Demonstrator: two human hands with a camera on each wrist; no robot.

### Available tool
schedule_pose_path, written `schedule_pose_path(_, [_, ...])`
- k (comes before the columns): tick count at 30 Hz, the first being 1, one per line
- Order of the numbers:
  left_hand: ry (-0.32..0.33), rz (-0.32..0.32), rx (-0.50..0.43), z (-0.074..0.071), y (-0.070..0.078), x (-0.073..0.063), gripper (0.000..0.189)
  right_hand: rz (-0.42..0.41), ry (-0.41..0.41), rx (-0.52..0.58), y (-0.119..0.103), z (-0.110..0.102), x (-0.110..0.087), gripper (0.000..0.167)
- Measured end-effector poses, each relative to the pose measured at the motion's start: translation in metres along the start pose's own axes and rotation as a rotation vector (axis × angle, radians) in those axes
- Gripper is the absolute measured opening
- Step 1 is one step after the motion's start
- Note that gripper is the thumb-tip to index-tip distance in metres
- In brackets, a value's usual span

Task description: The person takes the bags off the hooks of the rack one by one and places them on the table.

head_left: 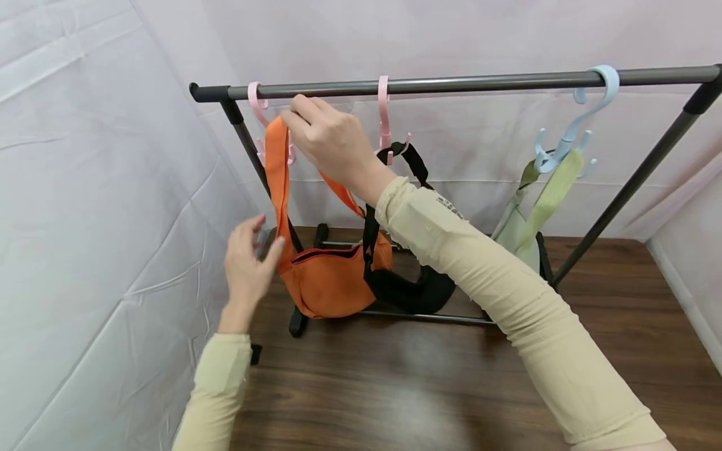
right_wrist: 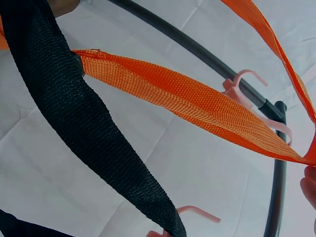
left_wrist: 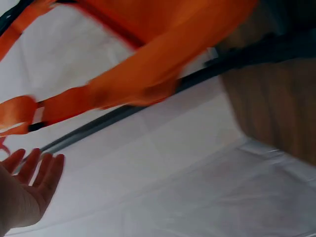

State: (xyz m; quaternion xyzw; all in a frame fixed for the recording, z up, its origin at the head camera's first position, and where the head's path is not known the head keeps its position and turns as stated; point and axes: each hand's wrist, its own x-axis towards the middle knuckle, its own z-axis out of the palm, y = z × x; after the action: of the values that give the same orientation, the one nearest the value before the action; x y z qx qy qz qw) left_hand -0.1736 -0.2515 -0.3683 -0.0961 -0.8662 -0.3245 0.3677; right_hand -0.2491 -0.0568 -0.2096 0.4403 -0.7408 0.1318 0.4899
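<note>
Your right hand [head_left: 329, 134], gripping the orange strap [head_left: 277, 164], best held high enough to clear the pink hook [head_left: 255, 100]; your left hand [head_left: 248, 266], fingers spread, free to steady the bag [head_left: 333, 286].

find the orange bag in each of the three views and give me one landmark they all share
Head: orange bag left of centre, below the right hand.
Left wrist: across the top, blurred, its strap running to the left edge.
Right wrist: mainly its strap, stretching from upper left to the right edge.
Shared landmark: the dark metal rack.
</note>
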Motion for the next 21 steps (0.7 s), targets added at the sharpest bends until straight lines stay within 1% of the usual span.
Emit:
schedule_pose_path(2, [-0.050,-0.076,0.033,0.007,-0.006,-0.023,0.066,-0.004,0.017,0.010,-0.001,-0.001,-0.001,0.033])
schedule_pose_path(4, [-0.098,-0.169,0.057,0.013,-0.011,-0.043,0.072,-0.011,0.036,0.016,-0.003,-0.003,-0.001,0.034])
schedule_pose_path(6, [-0.141,-0.281,0.060,0.017,-0.014,-0.057,0.073,-0.018,0.053,0.017,-0.005,-0.005,0.000,0.034])
schedule_pose_path(8, [-0.169,-0.393,0.035,0.021,-0.016,-0.067,0.069,-0.022,0.063,0.013,-0.007,-0.008,0.001,0.035])
schedule_pose_path(9, [-0.173,-0.443,0.017,0.023,-0.016,-0.071,0.065,-0.025,0.068,0.011,-0.008,-0.009,0.002,0.035])
schedule_pose_path(11, [-0.158,-0.524,-0.023,0.027,-0.016,-0.078,0.059,-0.032,0.074,0.002,-0.010,-0.011,0.003,0.036])
schedule_pose_path(13, [-0.122,-0.572,-0.066,0.031,-0.015,-0.084,0.053,-0.041,0.078,-0.002,-0.011,-0.013,0.004,0.036])
schedule_pose_path(15, [-0.080,-0.598,-0.098,0.035,-0.014,-0.089,0.049,-0.047,0.079,-0.002,-0.012,-0.014,0.004,0.037])
schedule_pose_path(17, [-0.036,-0.611,-0.125,0.039,-0.014,-0.094,0.046,-0.049,0.078,0.001,-0.013,-0.015,0.004,0.036])
schedule_pose_path(21, [0.060,-0.616,-0.178,0.045,-0.013,-0.101,0.038,-0.047,0.076,0.004,-0.015,-0.017,0.003,0.035])
